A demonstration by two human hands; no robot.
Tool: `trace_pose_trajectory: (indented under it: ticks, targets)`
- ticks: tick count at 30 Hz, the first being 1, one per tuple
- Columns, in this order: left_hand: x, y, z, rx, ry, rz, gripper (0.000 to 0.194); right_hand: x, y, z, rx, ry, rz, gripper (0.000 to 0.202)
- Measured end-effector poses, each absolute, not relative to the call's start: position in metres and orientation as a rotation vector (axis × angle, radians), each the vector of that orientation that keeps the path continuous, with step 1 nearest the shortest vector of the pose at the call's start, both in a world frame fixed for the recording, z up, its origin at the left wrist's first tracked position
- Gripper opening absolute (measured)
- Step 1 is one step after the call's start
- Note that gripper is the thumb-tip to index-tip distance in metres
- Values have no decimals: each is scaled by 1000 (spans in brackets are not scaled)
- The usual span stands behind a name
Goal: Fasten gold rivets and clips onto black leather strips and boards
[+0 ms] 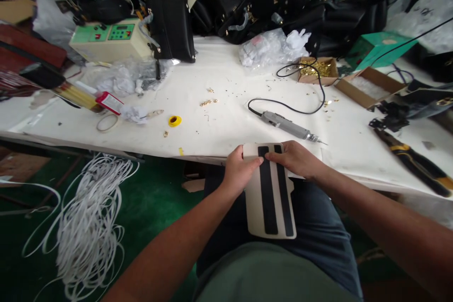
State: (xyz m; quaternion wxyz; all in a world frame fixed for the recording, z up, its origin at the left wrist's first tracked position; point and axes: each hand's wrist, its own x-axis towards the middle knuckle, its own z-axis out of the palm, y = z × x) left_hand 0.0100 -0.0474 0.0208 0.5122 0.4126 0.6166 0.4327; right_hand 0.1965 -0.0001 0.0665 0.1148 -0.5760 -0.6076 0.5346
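A flat cream panel (253, 198) with two long black strips lies over my lap, its far end at the table's front edge. My left hand (240, 167) grips the panel's left side, thumb pressed on the near black strip. On the far right corner, my right hand (299, 158) holds the same panel, its thumb also on top. The fingers of both hands are partly hidden beneath it. Just beyond my right hand, a grey corded electric screwdriver (285, 125) rests on the white table (219, 132).
Black bags (170, 23) are piled along the back. Pliers (414, 160) lie at right, near a small box of gold hardware (318, 71). A yellow tape roll (174, 121) and small gold pieces sit left of centre. White cord (90, 231) heaps on the green floor.
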Motion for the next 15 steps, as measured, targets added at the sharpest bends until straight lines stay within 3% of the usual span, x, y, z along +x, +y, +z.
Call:
trace_pose_trajectory:
  ticks: [15]
  targets:
    - [16,-30,16,1351,1678,936,32,181,16,62,-1948,-2036,1212,25]
